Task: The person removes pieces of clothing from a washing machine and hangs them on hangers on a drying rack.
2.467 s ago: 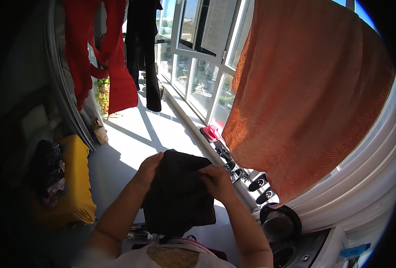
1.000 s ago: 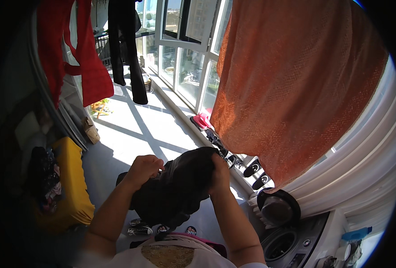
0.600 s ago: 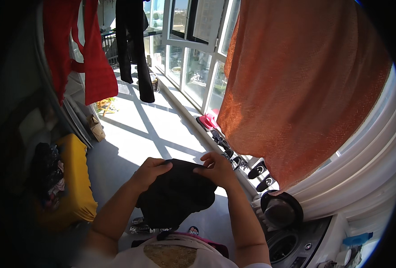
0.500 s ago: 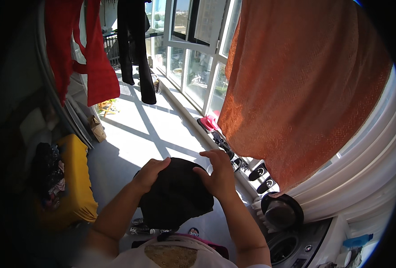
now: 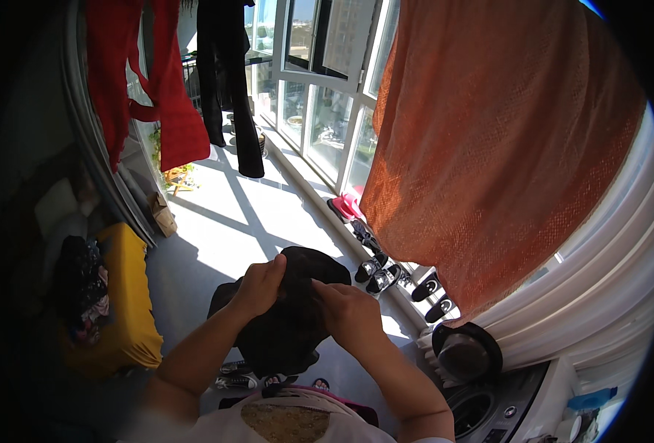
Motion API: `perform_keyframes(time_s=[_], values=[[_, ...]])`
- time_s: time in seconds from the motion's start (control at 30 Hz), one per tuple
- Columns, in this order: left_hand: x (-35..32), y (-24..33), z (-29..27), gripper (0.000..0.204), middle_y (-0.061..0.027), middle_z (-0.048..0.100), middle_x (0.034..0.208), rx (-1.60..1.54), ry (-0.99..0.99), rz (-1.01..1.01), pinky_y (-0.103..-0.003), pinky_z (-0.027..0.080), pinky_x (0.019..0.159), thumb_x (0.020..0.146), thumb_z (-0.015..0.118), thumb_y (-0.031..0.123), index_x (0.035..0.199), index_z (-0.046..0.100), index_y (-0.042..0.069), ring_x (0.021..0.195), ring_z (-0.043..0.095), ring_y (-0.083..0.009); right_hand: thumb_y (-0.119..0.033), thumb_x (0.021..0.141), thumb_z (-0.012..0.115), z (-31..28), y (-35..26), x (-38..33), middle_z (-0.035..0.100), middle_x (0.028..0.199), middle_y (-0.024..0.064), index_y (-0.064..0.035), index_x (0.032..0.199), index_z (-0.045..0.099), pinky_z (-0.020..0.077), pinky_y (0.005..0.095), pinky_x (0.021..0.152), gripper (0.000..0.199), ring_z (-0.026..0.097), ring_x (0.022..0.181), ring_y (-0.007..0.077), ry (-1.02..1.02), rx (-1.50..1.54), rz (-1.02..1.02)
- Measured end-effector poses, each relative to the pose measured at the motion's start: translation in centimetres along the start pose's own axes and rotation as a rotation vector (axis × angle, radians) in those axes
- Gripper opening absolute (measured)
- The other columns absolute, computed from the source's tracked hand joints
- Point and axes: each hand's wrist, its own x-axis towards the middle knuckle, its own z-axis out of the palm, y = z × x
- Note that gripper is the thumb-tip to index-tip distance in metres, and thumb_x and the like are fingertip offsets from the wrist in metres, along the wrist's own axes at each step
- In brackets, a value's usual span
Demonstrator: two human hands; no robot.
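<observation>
In front of my body hangs a piece of black cloth (image 5: 283,332), possibly a garment; its kind does not show. My left hand (image 5: 263,284) is closed on its upper left part, the thumb pointing up and away. On the other side my right hand (image 5: 349,314) pinches the cloth near the top middle. Bunched folds lie between both hands, and the lower part droops toward my lap. Most fingertips are hidden in or behind the cloth.
An orange cloth (image 5: 504,140) hangs at the right, above slippers and shoes (image 5: 382,279) on the sill. Red garments (image 5: 183,136) and black trousers (image 5: 227,88) hang at the far left. A washing machine (image 5: 500,402) stands lower right; a yellow-covered stand (image 5: 131,295) holds clothes at left.
My right hand has turned inward and moved left, closing on the black cloth. The cloth has bunched up and spread to the left. The hanging red and black clothes have shifted slightly right in view.
</observation>
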Motion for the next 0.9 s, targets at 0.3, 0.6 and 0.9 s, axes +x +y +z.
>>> perform_keyframes(time_s=[0.3, 0.6, 0.9], values=[[-0.6, -0.7, 1.0, 0.052, -0.0050, 0.052, 0.056, 0.040, 0.084, 0.190, -0.028, 0.042, 0.052, 0.098, 0.033, 0.041, 0.074, 0.054, 0.000, 0.055, 0.052, -0.0125, -0.006, 0.070, 0.070, -0.5, -0.2, 0.7, 0.054, 0.079, 0.0058, -0.0043, 0.089, 0.062, 0.0449, 0.0257, 0.058, 0.021, 0.056, 0.066, 0.0173, 0.228, 0.395, 0.050], [-0.1, -0.3, 0.4, 0.044, -0.0015, 0.055, 0.067, -0.376, 0.140, 0.310, -0.021, 0.039, 0.053, 0.093, 0.048, 0.044, 0.108, 0.049, 0.003, 0.057, 0.050, -0.0069, -0.005, 0.064, 0.067, -1.8, 0.2, 1.5, 0.054, 0.082, 0.0050, -0.0095, 0.089, 0.058, 0.0433, 0.0271, 0.043, 0.027, 0.056, 0.057, 0.0173, 0.331, -0.074, -0.522], [1.1, 2.0, -1.1, 0.020, -0.0018, 0.056, 0.062, 0.095, -0.309, -0.127, -0.023, 0.039, 0.052, 0.073, 0.060, 0.008, 0.091, 0.053, 0.003, 0.057, 0.050, -0.0074, -0.015, 0.080, 0.067, -0.3, -0.4, -0.1, 0.058, 0.086, 0.0085, -0.0110, 0.099, 0.049, 0.0486, 0.0343, 0.056, 0.026, 0.061, 0.065, 0.0285, -0.241, 0.574, -0.155]])
